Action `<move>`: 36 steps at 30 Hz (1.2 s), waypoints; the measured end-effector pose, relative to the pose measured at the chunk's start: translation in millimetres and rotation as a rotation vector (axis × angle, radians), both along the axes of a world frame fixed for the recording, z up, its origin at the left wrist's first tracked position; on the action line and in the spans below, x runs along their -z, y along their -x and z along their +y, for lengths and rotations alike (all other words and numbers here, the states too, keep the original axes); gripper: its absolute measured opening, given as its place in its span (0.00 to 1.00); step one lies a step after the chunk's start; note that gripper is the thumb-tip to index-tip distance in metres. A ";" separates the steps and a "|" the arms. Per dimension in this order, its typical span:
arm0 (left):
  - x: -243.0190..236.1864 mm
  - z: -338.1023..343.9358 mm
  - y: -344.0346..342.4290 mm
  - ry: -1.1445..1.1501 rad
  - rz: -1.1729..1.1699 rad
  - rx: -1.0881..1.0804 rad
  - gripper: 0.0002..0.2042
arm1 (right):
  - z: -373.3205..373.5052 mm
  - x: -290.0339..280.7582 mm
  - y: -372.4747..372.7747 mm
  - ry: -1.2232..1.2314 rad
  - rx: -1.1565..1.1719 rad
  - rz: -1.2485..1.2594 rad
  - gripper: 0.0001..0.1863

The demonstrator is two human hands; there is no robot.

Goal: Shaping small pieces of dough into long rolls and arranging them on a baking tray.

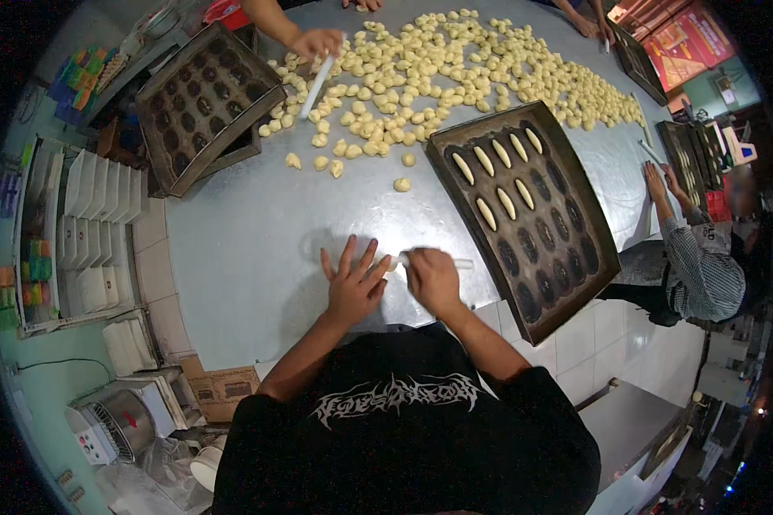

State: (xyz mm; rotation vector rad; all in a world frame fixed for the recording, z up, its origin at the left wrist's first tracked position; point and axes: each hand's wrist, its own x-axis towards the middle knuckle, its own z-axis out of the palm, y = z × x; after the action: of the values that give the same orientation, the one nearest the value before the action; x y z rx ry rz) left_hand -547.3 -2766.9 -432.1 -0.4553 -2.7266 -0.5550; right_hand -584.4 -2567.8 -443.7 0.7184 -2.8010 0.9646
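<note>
My left hand [355,281] is spread low over the metal table [240,266], fingers apart, its fingertips beside a small piece of dough [392,263]. My right hand [434,276] is closed around a thin white rolling pin [464,263], whose left end reaches to that dough. Just beyond my hands, a single dough ball [402,184] sits apart from a wide spread of pale yellow dough balls [455,64]. To my right, a dark baking tray [524,314] with oval hollows holds several long shaped dough pieces [506,203]; its nearer hollows hold none.
Stacked dark trays [210,167] stand at the table's far left. Across the table, a co-worker's hand [318,41] holds another white rolling pin [316,87]. A person in a checked sleeve [694,257] works on the right. A mixer [116,427] stands lower left.
</note>
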 end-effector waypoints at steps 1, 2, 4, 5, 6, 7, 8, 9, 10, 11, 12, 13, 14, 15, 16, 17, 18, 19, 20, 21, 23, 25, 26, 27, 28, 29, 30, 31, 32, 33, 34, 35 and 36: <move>19.8 -16.2 -4.9 0.033 -0.047 0.059 0.18 | -0.9 3.1 -7.2 0.002 -0.005 0.002 0.16; 37.9 -28.1 -7.0 0.065 -0.095 0.122 0.19 | -1.0 7.5 -12.8 -0.077 -0.024 0.068 0.19; 46.5 -32.6 2.1 -0.026 -0.331 0.136 0.25 | -4.5 9.1 -9.7 -0.156 -0.040 0.134 0.22; 37.1 -28.7 12.6 -0.015 -0.336 0.141 0.27 | -7.9 5.1 2.1 -0.230 -0.025 0.140 0.27; 29.4 -26.3 24.5 -0.004 -0.341 0.145 0.29 | -11.6 2.9 15.8 -0.304 -0.011 0.146 0.31; 23.5 -26.6 37.6 -0.003 -0.339 0.148 0.29 | -15.3 3.1 31.5 -0.328 -0.002 0.158 0.34; 19.6 -27.6 52.9 0.075 -0.286 0.134 0.30 | -19.4 4.7 49.0 -0.351 0.007 0.168 0.36; 16.0 -26.8 68.2 0.148 -0.231 0.124 0.31 | -22.0 -0.1 64.5 -0.335 0.033 0.148 0.36; 12.1 -25.0 83.3 0.150 -0.228 0.127 0.31 | -24.8 3.0 79.2 -0.288 0.052 0.169 0.36; 10.3 -23.2 97.6 0.221 -0.220 0.042 0.32 | -27.7 5.3 89.9 -0.282 0.073 0.180 0.36; 8.4 -22.7 104.5 0.291 -0.210 -0.043 0.32 | -29.3 7.1 94.8 -0.275 0.094 0.192 0.36; 14.3 -24.5 106.0 0.237 -0.159 -0.023 0.33 | -29.4 6.7 89.7 -0.275 0.094 0.195 0.36; 16.5 -24.0 98.9 0.238 -0.156 -0.021 0.33 | -27.2 6.5 76.8 -0.310 0.075 0.177 0.36; 18.4 -22.1 81.6 0.228 -0.194 0.012 0.33 | -25.1 6.4 61.4 -0.346 0.055 0.159 0.36; 20.0 -19.7 64.3 0.218 -0.229 0.050 0.33 | -21.8 10.0 42.0 -0.355 0.088 0.168 0.34; 25.2 -21.6 47.7 0.218 -0.231 0.070 0.34 | -21.1 11.3 23.5 -0.356 0.083 0.143 0.34; 25.5 -19.9 30.7 0.220 -0.227 0.076 0.34 | -19.8 14.0 1.8 -0.311 0.084 0.136 0.32; 22.8 -18.9 11.8 0.189 -0.264 0.078 0.34 | -19.6 14.4 -17.3 -0.266 0.076 0.136 0.29; 21.0 -17.0 -1.4 0.156 -0.302 0.087 0.33 | -17.6 15.2 -28.6 -0.222 0.075 0.134 0.26; 19.7 -15.8 -10.2 0.155 -0.299 0.092 0.33 | -12.7 15.6 -30.0 -0.224 0.080 0.135 0.26; 14.2 -15.1 -23.7 0.122 -0.358 0.071 0.33 | -6.4 4.4 -30.9 -0.146 -0.067 0.169 0.19; 4.4 -12.5 -11.9 0.025 -0.259 0.079 0.32 | -10.9 -28.8 -5.0 -0.152 0.105 -0.261 0.16; -0.8 -10.0 -0.1 -0.070 -0.159 0.086 0.32 | -13.4 -41.4 9.6 -0.212 0.192 -0.429 0.16; -3.7 -5.0 16.1 -0.183 -0.269 0.075 0.31 | -13.0 -28.4 22.6 -0.230 0.193 -0.177 0.18; 1.5 -0.5 28.3 -0.187 -0.268 0.074 0.31 | -12.9 -10.0 33.6 -0.245 0.190 0.074 0.19; 14.7 2.8 38.1 -0.158 -0.313 0.041 0.32 | -19.0 -1.8 40.5 -0.300 0.164 0.249 0.23; 27.5 5.7 42.6 -0.130 -0.360 0.008 0.32 | -23.5 4.4 37.9 -0.303 0.157 0.249 0.23; 31.7 9.1 42.7 -0.003 -0.314 -0.018 0.32 | -27.8 7.2 34.6 -0.214 0.018 0.176 0.25; 35.3 7.4 35.7 -0.007 -0.315 -0.024 0.32 | -31.7 9.8 30.2 -0.125 -0.120 0.102 0.26; 38.6 6.1 23.2 0.018 -0.285 0.020 0.32 | -34.9 12.4 14.4 -0.122 -0.107 0.053 0.27; 40.7 3.1 8.0 0.044 -0.255 0.052 0.32 | -39.0 8.7 -0.7 -0.098 -0.100 0.073 0.26; 33.7 0.9 -7.5 0.028 -0.241 0.093 0.31 | -34.2 10.4 -16.9 -0.041 -0.090 0.037 0.25; 34.2 -4.4 -22.0 0.024 -0.243 0.093 0.31 | -29.3 12.1 -30.2 0.016 -0.080 0.000 0.24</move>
State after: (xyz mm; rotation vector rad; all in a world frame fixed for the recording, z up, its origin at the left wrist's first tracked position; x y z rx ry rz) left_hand -525.3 -2771.3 -466.3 -0.5558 -2.9578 -0.6399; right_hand -554.3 -2597.2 -455.8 0.8349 -2.7800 0.9990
